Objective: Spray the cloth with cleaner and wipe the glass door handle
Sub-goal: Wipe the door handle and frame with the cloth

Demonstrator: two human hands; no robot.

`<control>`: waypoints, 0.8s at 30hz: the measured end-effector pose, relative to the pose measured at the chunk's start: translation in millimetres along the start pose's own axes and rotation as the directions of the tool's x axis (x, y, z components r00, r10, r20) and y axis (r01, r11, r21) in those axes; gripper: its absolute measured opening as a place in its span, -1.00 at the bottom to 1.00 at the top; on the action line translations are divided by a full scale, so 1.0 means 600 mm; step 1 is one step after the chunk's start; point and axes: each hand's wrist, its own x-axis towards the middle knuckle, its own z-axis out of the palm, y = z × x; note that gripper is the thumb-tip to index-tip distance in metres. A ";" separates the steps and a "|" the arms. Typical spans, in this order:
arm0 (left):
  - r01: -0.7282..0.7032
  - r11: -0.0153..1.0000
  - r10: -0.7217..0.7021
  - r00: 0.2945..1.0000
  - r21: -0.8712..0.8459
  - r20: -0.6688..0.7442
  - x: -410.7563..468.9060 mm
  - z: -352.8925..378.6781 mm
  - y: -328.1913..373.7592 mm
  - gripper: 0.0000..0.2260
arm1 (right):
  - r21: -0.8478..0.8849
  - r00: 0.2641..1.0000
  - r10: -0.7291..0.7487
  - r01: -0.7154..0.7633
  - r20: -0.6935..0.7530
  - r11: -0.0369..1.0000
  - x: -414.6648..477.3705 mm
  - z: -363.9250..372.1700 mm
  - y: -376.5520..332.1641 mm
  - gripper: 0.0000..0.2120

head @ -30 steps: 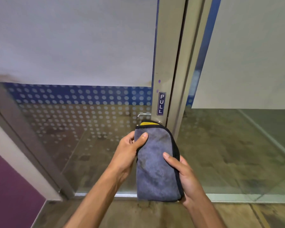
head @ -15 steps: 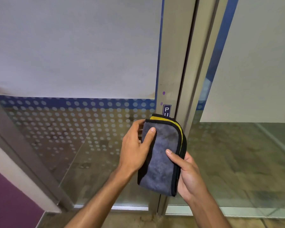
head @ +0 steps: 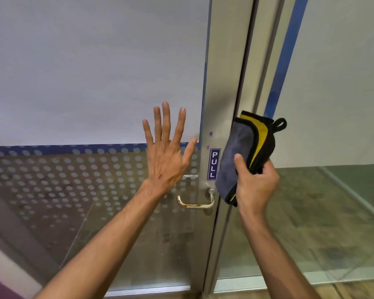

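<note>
A folded cloth (head: 244,152) is gripped in the right hand (head: 255,186), right of the frame's centre, with the thumb laid across its grey face and the other fingers curled behind its lower right edge. The cloth's long axis is held close to upright, leaning a little to the right; a black-edged yellow layer and a small black hanging loop are shown at its upper end, which points to the upper right, and its lower end points down and to the left. The cloth is seen in front of the metal door stile (head: 222,83), just right of a blue PULL sticker (head: 213,164). The door handle (head: 195,202), a small chromed U-shaped pull, is found at the frame's centre, below the sticker and just beside the cloth's lower end; whether the two touch cannot be told. The handle's long axis lies horizontal, with its right end fixed at the stile and its left end over the glass door (head: 95,212). The left hand (head: 166,156) is held open above the handle, fingers spread and pointing up, its back to the camera; contact with the glass cannot be told.
</note>
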 end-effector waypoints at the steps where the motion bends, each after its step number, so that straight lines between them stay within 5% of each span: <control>1: 0.002 0.999 -0.002 1.000 0.032 -0.012 0.003 0.009 -0.005 -0.33 | -0.045 0.997 -0.066 0.064 -0.038 0.997 0.010 0.011 -0.003 -0.91; 5: 0.017 0.998 -0.012 0.997 0.064 -0.075 0.006 0.035 -0.022 -0.32 | -0.240 0.913 -0.397 0.366 -0.097 0.899 0.044 0.062 -0.009 -0.94; 9: 0.007 0.998 -0.001 0.995 0.062 -0.101 0.006 0.054 -0.036 -0.33 | -0.433 0.818 -0.575 0.522 0.009 0.735 0.072 0.116 0.010 -0.70; 17: -0.029 0.996 0.039 0.991 0.081 -0.126 0.009 0.084 -0.065 -0.35 | -0.493 0.665 -0.707 0.711 0.240 0.502 0.109 0.172 0.039 -0.66; 24: -0.050 0.994 0.060 0.992 0.096 -0.115 0.017 0.105 -0.087 -0.35 | -0.485 0.665 -0.689 0.721 0.288 0.494 0.109 0.168 0.054 -0.59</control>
